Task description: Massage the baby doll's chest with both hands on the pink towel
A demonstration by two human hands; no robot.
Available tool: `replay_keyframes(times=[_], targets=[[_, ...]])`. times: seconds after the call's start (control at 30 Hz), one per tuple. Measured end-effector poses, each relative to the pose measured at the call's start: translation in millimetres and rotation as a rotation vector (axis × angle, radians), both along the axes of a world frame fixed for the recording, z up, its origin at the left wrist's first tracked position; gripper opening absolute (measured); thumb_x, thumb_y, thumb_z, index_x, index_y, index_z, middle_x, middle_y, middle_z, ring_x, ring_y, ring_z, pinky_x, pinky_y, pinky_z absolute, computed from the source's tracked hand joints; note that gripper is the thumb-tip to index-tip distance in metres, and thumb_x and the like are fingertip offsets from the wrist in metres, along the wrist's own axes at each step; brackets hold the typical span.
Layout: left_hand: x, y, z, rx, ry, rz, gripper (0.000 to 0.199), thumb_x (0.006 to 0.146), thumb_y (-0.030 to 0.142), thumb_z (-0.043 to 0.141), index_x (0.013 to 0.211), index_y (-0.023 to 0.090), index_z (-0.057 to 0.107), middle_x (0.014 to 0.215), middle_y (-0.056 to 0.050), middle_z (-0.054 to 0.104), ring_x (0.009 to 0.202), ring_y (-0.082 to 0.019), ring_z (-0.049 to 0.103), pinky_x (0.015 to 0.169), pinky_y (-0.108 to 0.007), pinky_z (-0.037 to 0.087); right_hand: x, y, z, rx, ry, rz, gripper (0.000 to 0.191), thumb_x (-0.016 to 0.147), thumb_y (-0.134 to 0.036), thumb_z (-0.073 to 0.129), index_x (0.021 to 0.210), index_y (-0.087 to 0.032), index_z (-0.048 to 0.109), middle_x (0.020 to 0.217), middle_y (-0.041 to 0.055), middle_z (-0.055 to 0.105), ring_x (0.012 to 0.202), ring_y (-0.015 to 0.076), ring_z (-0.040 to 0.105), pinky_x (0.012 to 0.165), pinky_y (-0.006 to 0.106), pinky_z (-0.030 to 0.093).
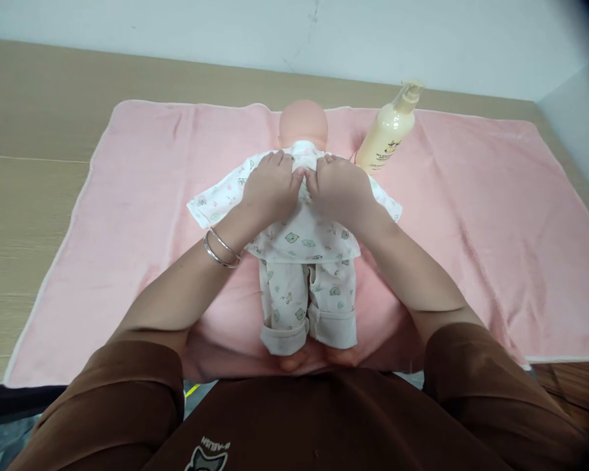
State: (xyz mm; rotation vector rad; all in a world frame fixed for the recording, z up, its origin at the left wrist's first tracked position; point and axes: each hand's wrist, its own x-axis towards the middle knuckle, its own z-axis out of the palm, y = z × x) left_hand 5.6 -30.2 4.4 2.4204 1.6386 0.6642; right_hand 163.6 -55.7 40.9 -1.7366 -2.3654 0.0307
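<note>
A baby doll lies stretched out with its bald head at the far end and no facial features showing. It wears a white printed shirt and matching trousers with turned-up cuffs. My left hand is curled over the doll's left-side shoulder in view, its thumb pressed on the upper back of the shirt. On the other shoulder, my right hand is closed the same way, thumb beside the left one. The fingertips of both hands are partly hidden by the knuckles.
A cream pump bottle stands close beyond my right hand, near the doll's sleeve. Under everything spreads a pink blanket on a wooden table. A pale wall rises behind the table.
</note>
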Motion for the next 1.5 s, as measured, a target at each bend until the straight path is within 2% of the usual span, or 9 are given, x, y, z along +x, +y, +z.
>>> replay_keyframes(times=[0.17, 0.33, 0.57, 0.83, 0.97, 1.2, 1.3, 1.4, 1.5], targets=[[-2, 12, -6.3, 0.019, -0.06, 0.006, 0.064, 0.109, 0.056, 0.017, 0.126, 0.016, 0.063, 0.136, -0.021, 0.067, 0.139, -0.037, 0.058, 0.123, -0.055, 0.042, -5, -5, -0.9, -0.011, -0.012, 0.031, 0.056, 0.11, -0.029, 0.017, 0.121, -0.007, 0.067, 0.12, 0.0241, 0.071, 0.126, 0.0411, 0.062, 0.111, 0.06, 0.047], [0, 9, -10.4, 0.037, -0.09, 0.0, 0.072, 0.107, 0.065, 0.014, 0.125, 0.015, 0.062, 0.134, -0.022, 0.067, 0.139, -0.038, 0.057, 0.123, -0.056, 0.04, 1, 11, -2.8, -0.018, 0.023, -0.024, 0.056, 0.112, -0.033, 0.019, 0.128, -0.003, 0.063, 0.133, 0.0252, 0.068, 0.134, 0.0381, 0.06, 0.115, 0.055, 0.047], [1, 12, -15.9, 0.071, -0.115, 0.023, 0.072, 0.107, 0.065, 0.014, 0.125, 0.014, 0.062, 0.133, -0.023, 0.067, 0.139, -0.038, 0.057, 0.123, -0.056, 0.041, -1, 11, -6.5, 0.003, 0.023, -0.018, 0.056, 0.112, -0.031, 0.019, 0.131, 0.001, 0.061, 0.141, 0.0286, 0.064, 0.143, 0.0379, 0.055, 0.121, 0.053, 0.043], [11, -14, -1.7, 0.032, -0.071, 0.072, 0.061, 0.109, 0.053, 0.024, 0.135, 0.01, 0.058, 0.15, -0.027, 0.059, 0.15, -0.042, 0.048, 0.127, -0.06, 0.037, 9, 28, -12.0, -0.031, 0.124, 0.016, 0.049, 0.106, -0.028, 0.032, 0.134, 0.0, 0.059, 0.146, 0.0273, 0.062, 0.141, 0.0383, 0.056, 0.121, 0.055, 0.043], [13, -22, 1.1, 0.016, -0.043, 0.072, 0.059, 0.109, 0.046, 0.026, 0.138, 0.005, 0.057, 0.156, -0.029, 0.053, 0.153, -0.043, 0.045, 0.127, -0.06, 0.036, 10, 30, -10.7, -0.024, 0.135, 0.02, 0.045, 0.104, -0.027, 0.033, 0.129, -0.002, 0.062, 0.14, 0.0261, 0.066, 0.133, 0.0378, 0.06, 0.117, 0.055, 0.046], [-3, 16, -11.6, 0.02, -0.073, -0.008, 0.056, 0.109, 0.048, 0.02, 0.126, 0.017, 0.063, 0.134, -0.02, 0.068, 0.137, -0.034, 0.059, 0.125, -0.054, 0.042, 3, -3, 13.5, -0.11, 0.028, 0.015, 0.029, 0.098, -0.018, 0.039, 0.097, -0.013, 0.068, 0.102, 0.0177, 0.072, 0.104, 0.0356, 0.069, 0.092, 0.052, 0.054], [-5, 18, -8.4, 0.011, -0.084, -0.01, 0.05, 0.109, 0.045, 0.024, 0.12, 0.019, 0.065, 0.128, -0.018, 0.07, 0.132, -0.034, 0.061, 0.122, -0.054, 0.045, 7, 0, 15.0, -0.129, 0.021, 0.004, 0.031, 0.1, -0.02, 0.037, 0.092, -0.016, 0.067, 0.096, 0.0151, 0.072, 0.095, 0.0334, 0.069, 0.087, 0.05, 0.054], [0, 4, 0.5, 0.0, -0.069, -0.001, 0.04, 0.106, 0.036, 0.031, 0.115, 0.017, 0.065, 0.125, -0.019, 0.069, 0.131, -0.037, 0.06, 0.122, -0.057, 0.044, 13, 17, 4.3, -0.116, 0.098, -0.005, 0.038, 0.103, -0.027, 0.032, 0.104, -0.016, 0.069, 0.108, 0.0161, 0.075, 0.103, 0.0334, 0.07, 0.094, 0.05, 0.055], [6, -12, 7.4, 0.023, -0.07, -0.02, 0.033, 0.101, 0.029, 0.038, 0.113, 0.016, 0.066, 0.127, -0.02, 0.068, 0.133, -0.039, 0.057, 0.122, -0.059, 0.044, 17, 34, -9.8, -0.069, 0.15, 0.01, 0.046, 0.103, -0.027, 0.031, 0.13, -0.008, 0.062, 0.141, 0.0218, 0.067, 0.134, 0.0359, 0.061, 0.114, 0.053, 0.049]])
